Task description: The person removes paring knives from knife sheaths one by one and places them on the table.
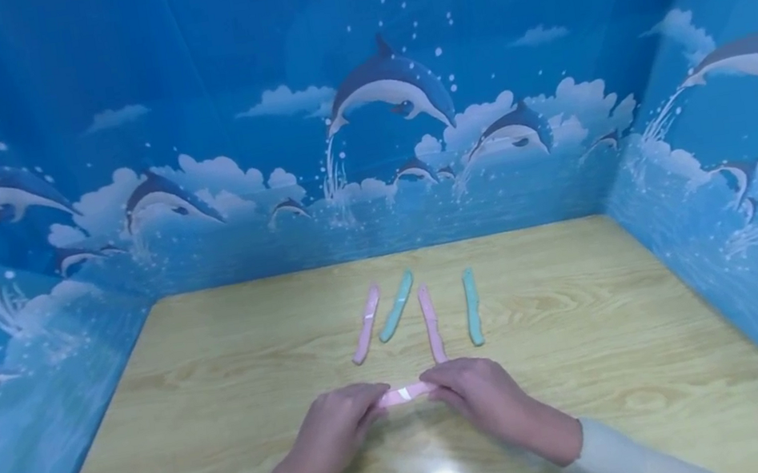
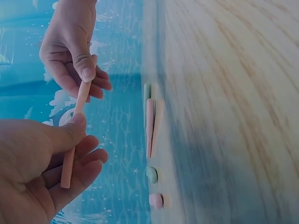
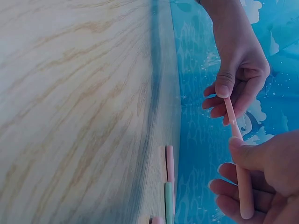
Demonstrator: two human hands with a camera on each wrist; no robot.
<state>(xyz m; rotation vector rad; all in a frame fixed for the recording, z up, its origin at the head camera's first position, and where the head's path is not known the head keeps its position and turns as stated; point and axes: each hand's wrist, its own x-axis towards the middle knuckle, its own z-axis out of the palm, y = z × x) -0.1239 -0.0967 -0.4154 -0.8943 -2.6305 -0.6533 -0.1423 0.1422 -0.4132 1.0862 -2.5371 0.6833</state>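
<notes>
A slim pink stick (image 1: 403,394) with a pale band near its middle is held level above the wooden table, one end in each hand. My left hand (image 1: 340,424) pinches its left end between thumb and fingers. At the other end, my right hand (image 1: 481,396) pinches it the same way. In the left wrist view the stick's rounded end (image 2: 67,179) lies over the left fingers. The right wrist view shows its other end (image 3: 246,210) across the right fingers. What kind of thing the stick is cannot be told.
Beyond the hands lie a pink stick (image 1: 366,324), a green stick (image 1: 397,306), a second pink stick (image 1: 431,322) and a second green stick (image 1: 472,307), roughly lengthwise on the table (image 1: 238,369). A blue dolphin-print curtain (image 1: 223,113) encloses the back and sides.
</notes>
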